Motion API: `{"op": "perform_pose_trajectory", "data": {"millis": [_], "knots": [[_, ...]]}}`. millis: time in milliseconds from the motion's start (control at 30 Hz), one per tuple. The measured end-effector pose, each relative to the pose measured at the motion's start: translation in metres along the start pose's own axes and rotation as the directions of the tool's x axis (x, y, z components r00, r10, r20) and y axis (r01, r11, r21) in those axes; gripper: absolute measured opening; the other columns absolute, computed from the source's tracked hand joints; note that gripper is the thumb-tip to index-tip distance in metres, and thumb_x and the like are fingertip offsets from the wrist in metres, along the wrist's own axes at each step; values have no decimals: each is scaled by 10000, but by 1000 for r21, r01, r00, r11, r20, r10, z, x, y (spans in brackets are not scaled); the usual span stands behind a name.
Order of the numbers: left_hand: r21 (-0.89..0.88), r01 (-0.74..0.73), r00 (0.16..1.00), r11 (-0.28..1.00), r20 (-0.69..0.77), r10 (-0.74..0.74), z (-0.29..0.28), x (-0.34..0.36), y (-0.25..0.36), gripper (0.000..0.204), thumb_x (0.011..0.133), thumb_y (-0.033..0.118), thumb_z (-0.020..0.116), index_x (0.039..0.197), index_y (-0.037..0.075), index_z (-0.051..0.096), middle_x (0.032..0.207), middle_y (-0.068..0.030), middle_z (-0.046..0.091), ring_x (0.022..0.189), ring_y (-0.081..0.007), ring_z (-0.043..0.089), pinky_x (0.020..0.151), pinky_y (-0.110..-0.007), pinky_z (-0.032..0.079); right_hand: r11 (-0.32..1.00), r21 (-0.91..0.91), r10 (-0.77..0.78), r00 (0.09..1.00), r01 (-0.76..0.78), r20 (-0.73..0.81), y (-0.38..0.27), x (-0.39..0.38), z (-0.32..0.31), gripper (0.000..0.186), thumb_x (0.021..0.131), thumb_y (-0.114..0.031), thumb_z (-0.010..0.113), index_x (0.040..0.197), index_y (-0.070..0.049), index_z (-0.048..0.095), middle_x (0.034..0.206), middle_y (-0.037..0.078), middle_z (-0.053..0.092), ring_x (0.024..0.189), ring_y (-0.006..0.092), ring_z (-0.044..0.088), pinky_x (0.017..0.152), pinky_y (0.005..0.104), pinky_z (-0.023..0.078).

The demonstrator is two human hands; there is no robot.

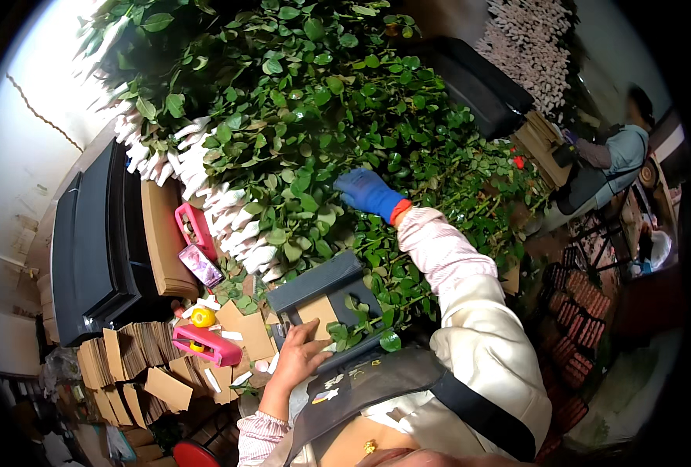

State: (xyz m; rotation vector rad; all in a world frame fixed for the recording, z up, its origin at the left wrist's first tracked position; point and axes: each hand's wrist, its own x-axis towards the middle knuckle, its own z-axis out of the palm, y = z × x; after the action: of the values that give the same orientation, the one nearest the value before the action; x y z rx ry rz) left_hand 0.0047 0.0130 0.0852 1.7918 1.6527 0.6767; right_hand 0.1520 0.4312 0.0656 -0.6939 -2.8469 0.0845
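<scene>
My right hand (363, 191), in a blue glove, reaches into a big pile of leafy rose stems (306, 132), fingers extended and slightly bent, tips partly among leaves. My bare left hand (298, 354) rests with fingers apart on a cardboard piece (315, 310) in a dark grey tray (314, 278) before me. A short leafy sprig (349, 331) lies in the tray beside it. The stems' white-wrapped heads (236, 233) line the pile's left side.
Black board stacks (96, 241) and cardboard sheets (166, 233) stand left. Pink tape dispensers (209, 346), a phone (199, 265) and cut cardboard (119, 358) lie nearby. A black padded block (478, 86) sits at back. A co-worker (610, 156) works at right, near many wrapped bundles (528, 47).
</scene>
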Motion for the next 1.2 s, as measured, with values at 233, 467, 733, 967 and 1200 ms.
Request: {"op": "perform_pose_trajectory", "data": {"millis": [233, 467, 733, 967, 1200], "knots": [[-9, 2, 1000, 1000, -15, -2, 7, 2, -5, 297, 749, 173, 837, 1043, 144, 804, 1412, -154, 556, 1290, -332, 514, 1112, -461, 383, 954, 9, -256, 829, 300, -497, -23, -71, -119, 345, 793, -186, 677, 1137, -165, 662, 1075, 63, 667, 951, 294, 654, 816, 440, 537], [-841, 96, 975, 532, -29, -222, 20, -18, -12, 738, 818, 144, 817, 1478, 126, 489, 1408, -157, 561, 1309, -303, 541, 1117, -413, 426, 909, -145, -373, 918, 391, 136, -151, -130, -169, 314, 871, -193, 596, 1169, -285, 628, 876, -16, 589, 850, 198, 630, 621, 377, 509], [-143, 27, 980, 989, -193, -55, 20, -7, -22, 802, 634, 200, 926, 1357, 92, 597, 1251, -86, 697, 1233, -328, 582, 1140, -481, 352, 956, -293, 205, 757, -19, 620, -103, -212, -88, 291, 917, -212, 576, 1178, -299, 670, 1020, 40, 661, 961, 252, 658, 766, 415, 529], [-67, -65, 988, 996, -145, 55, 6, -1, -8, 424, 729, 201, 870, 1087, 65, 689, 1160, -66, 707, 1171, -317, 572, 1072, -477, 388, 986, -153, 144, 758, -59, 636, -99, -141, -125, 275, 921, -158, 604, 1181, -195, 686, 1121, 93, 692, 1026, 271, 677, 880, 458, 533], [50, -13, 970, 999, -240, 24, 14, 7, -14, 234, 775, 204, 823, 891, 62, 678, 906, -69, 668, 982, -295, 599, 963, -465, 423, 946, -286, 169, 985, -150, 44, -46, 0, 12, 287, 893, -136, 625, 1178, -157, 652, 1129, 77, 675, 1067, 241, 643, 940, 397, 482]]}}
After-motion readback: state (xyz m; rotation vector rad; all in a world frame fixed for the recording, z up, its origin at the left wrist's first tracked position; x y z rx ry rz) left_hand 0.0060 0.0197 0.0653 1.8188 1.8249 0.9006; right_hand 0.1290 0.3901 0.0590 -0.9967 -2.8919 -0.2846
